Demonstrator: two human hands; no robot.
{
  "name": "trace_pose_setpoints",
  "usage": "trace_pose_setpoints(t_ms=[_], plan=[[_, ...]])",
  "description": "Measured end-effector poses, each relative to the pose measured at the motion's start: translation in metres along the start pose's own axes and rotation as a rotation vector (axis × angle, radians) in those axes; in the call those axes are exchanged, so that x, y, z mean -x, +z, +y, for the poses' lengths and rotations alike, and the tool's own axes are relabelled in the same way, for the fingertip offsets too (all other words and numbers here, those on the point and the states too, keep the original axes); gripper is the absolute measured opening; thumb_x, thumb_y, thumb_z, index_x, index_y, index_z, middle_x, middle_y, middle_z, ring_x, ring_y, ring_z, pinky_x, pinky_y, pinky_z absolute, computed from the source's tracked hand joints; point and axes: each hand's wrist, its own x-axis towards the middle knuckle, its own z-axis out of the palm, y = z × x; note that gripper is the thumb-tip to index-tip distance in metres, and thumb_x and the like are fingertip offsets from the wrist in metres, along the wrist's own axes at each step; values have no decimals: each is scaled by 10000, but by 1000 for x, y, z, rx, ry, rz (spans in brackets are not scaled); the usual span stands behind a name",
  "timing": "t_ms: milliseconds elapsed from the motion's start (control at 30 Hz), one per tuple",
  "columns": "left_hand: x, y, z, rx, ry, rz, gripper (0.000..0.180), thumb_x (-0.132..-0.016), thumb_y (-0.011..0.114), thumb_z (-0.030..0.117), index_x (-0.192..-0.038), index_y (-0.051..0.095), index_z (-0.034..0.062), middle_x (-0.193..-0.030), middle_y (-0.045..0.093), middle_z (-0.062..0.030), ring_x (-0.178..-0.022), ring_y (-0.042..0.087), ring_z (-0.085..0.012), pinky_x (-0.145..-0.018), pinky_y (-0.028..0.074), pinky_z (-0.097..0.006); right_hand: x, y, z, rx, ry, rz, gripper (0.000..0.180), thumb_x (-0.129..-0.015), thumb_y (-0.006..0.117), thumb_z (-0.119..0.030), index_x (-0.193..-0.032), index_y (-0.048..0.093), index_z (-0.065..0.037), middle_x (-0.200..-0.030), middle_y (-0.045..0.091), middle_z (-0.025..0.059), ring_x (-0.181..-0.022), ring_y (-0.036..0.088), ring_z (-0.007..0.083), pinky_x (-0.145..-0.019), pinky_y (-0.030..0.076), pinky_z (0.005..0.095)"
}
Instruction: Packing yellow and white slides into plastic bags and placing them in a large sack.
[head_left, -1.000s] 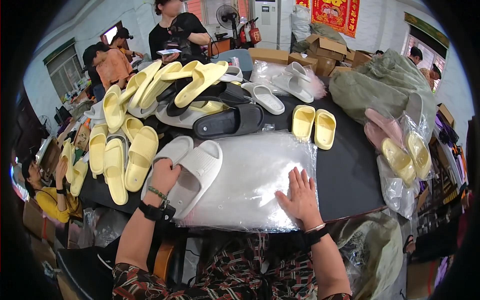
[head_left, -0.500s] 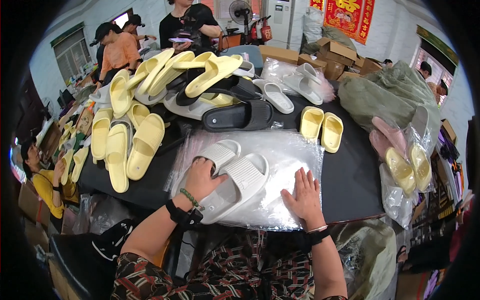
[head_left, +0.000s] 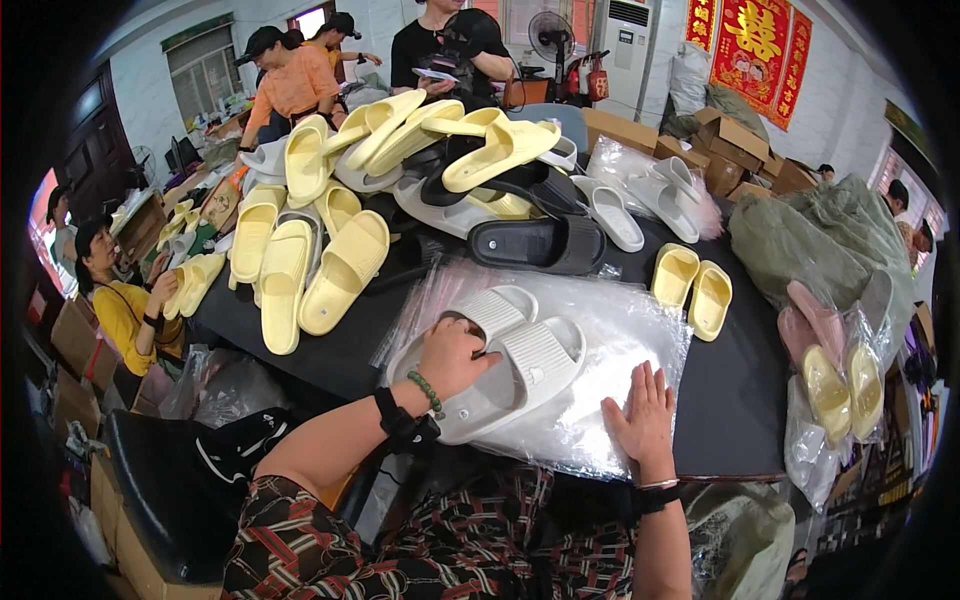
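white slippers under the left hand (head_left: 495, 365): two are counted
small yellow slippers (head_left: 692, 290): two are counted
black slippers (head_left: 537, 243): one is seen
standing fans (head_left: 553, 38): one is seen

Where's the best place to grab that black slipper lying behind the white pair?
Probably the wide strap over the top of the black slipper, coming from above and the near side. It lies flat on its sole, the strap arches up, and that side is free of the yellow pile.
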Motion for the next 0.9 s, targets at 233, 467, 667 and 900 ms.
trace_pose_setpoints(t_ms=[233,467,667,900], plan=[[-1,-2,-4,0,36,35,296,-788,736,366,-769,725,72,-996,660,-84,-1019,550,-314,-905,400,-476,-3,-1,-4,-29,-9,27,855,-884,547,-560,-1476,354,26,-1558,326,197,-1460,249,381,-1184,160,517],[-12,-36,10,38,178,104,295,-770,756,308,-661,683,43,-782,642,-148,-807,590,-355,-720,483,-448,-3,2,0,-4,-11,28,846,-890,538,-562,-1475,356,21,-1554,332,198,-1458,253,382,-1181,166,523],[-92,-115,6,-52,387,241,178,-778,708,155,-693,634,18,-800,605,-163,-797,575,-370,-683,446,-455,0,-4,-1,-17,11,5,858,-893,524,-576,-1474,350,30,-1555,325,205,-1461,244,380,-1182,154,521],[-283,-230,-42,-411,-46,353,394,-830,694,428,-864,701,36,-915,683,-205,-847,667,-363,-741,520,-431,-2,-8,-9,-20,11,18,853,-880,539,-565,-1461,369,36,-1530,354,232,-1447,275,389,-1177,167,526]])
